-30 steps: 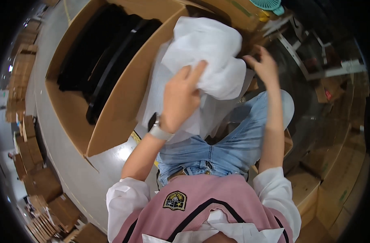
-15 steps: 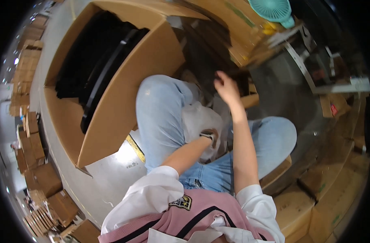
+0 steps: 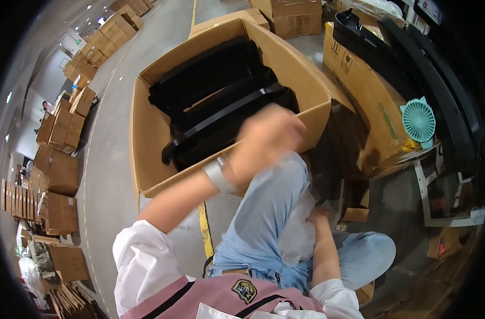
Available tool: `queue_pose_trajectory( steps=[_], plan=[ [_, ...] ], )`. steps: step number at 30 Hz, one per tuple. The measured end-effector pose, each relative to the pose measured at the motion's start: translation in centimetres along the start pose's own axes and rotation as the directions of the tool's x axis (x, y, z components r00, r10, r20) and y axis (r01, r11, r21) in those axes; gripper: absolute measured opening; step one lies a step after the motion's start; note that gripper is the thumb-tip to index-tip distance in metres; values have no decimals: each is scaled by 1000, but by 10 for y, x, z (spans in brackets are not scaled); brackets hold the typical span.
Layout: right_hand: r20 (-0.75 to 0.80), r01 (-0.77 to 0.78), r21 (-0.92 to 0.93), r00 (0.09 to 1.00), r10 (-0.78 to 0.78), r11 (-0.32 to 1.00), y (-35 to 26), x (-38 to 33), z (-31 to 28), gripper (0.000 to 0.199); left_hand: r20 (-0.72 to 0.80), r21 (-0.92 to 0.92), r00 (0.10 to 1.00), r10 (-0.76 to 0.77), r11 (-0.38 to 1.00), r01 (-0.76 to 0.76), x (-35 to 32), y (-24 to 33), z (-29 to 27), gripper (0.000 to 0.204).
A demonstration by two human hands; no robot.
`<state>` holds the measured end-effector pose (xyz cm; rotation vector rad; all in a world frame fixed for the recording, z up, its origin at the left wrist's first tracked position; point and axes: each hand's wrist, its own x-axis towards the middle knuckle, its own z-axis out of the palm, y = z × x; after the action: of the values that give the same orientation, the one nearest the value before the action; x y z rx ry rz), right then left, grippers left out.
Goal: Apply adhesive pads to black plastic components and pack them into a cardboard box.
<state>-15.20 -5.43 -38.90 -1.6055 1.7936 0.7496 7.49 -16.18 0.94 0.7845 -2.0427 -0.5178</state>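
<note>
Fingers, left hand (image 3: 269, 139): blurred with motion, spread or curled impossible to tell; nothing visibly held, raised over the near wall of the large open brown cardboard carton (image 3: 147, 138).
Fingers, right hand (image 3: 318, 217): curled down onto the crumpled white plastic bag (image 3: 298, 239), seemingly pinching or pressing its upper edge; exact grip hard to make out.
Bag position: lying in the lap, between the two thighs in light blue jeans (image 3: 264, 223), touching both legs.
Carton contents: long black moulded plastic parts (image 3: 221, 101) stacked inside, filling much of the box; still in there, none lifted out.
Wrist: silver-grey watch band (image 3: 217, 174) on the left forearm, just in front of the carton's near wall.
Around: round teal mesh fan (image 3: 418, 121) propped against a second brown box at right; stacks of flat brown cartons (image 3: 62, 159) well apart at left; yellow floor line (image 3: 205, 228) running under the left knee.
Progress, as a judgement: early going, looks like — bag ready in the lap, no black part in hand, reaching toward the carton apparently in hand, bagging of any part not yet done.
</note>
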Motion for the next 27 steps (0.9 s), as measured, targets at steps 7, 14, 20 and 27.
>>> queue_pose_trajectory(
  steps=[7,14,20,27],
  plan=[
    [-578,151,315,814,63,937,-26,-102,-143,30,89,837,731,-677,449,314,-20,-263,-111,80],
    [-616,250,423,784,74,871,-6,-106,-133,31,255,934,668,-699,357,17,-54,-276,-98,83],
    [-477,334,347,867,-142,876,-13,-103,-114,30,38,676,665,-746,509,533,-39,-281,-124,94],
    [-602,367,231,782,-165,901,-7,-124,-134,28,237,588,814,-530,746,314,-40,-244,-124,38]
  ],
)
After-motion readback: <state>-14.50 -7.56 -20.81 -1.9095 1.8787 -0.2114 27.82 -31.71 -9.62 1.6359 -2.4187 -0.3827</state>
